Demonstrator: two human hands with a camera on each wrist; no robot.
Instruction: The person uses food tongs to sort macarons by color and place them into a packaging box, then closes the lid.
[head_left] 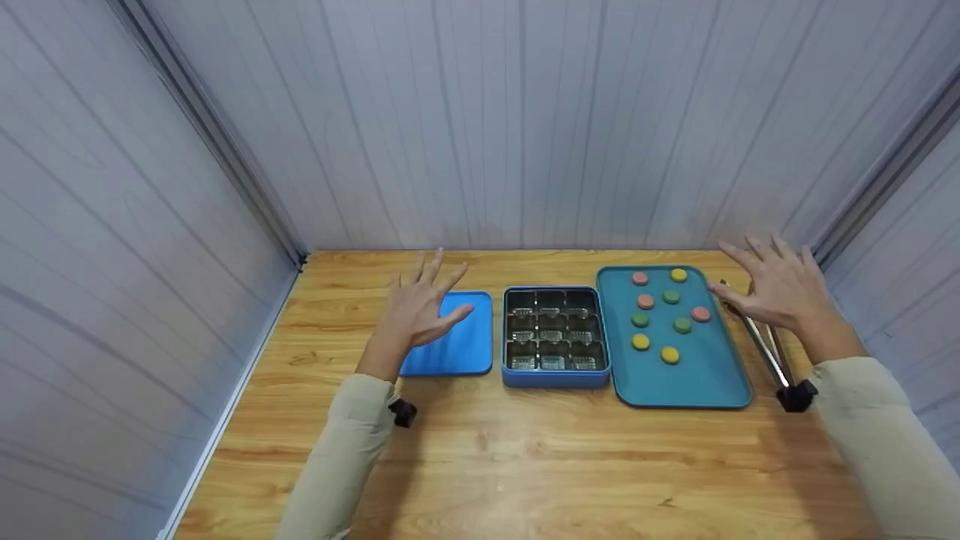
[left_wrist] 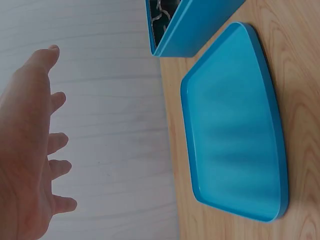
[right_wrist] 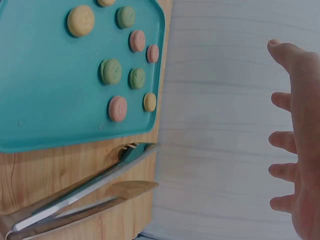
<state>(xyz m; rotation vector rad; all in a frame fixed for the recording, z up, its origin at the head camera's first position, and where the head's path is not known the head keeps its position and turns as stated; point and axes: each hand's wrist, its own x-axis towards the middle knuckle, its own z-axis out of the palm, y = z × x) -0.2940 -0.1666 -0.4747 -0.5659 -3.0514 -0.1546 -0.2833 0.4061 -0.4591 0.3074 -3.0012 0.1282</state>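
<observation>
My left hand (head_left: 418,309) hovers with spread fingers above a blue box lid (head_left: 466,337), which lies with its raised rim upward in the left wrist view. Spread in the same way, my right hand (head_left: 787,289) is held over metal tongs (head_left: 765,349) at the right; neither hand holds anything. Between the hands stands a blue box (head_left: 556,379) whose clear insert (head_left: 553,335) is divided into several bare compartments. Right beside it, a teal tray (head_left: 690,386) carries several macarons: pink (head_left: 700,314), green (head_left: 682,325) and yellow (head_left: 670,355).
The wooden table (head_left: 495,465) runs back to a pale panelled wall (head_left: 480,127). Side walls (head_left: 97,300) close in at left and right. In the right wrist view the tongs (right_wrist: 80,195) lie with spread arms along the tray's edge.
</observation>
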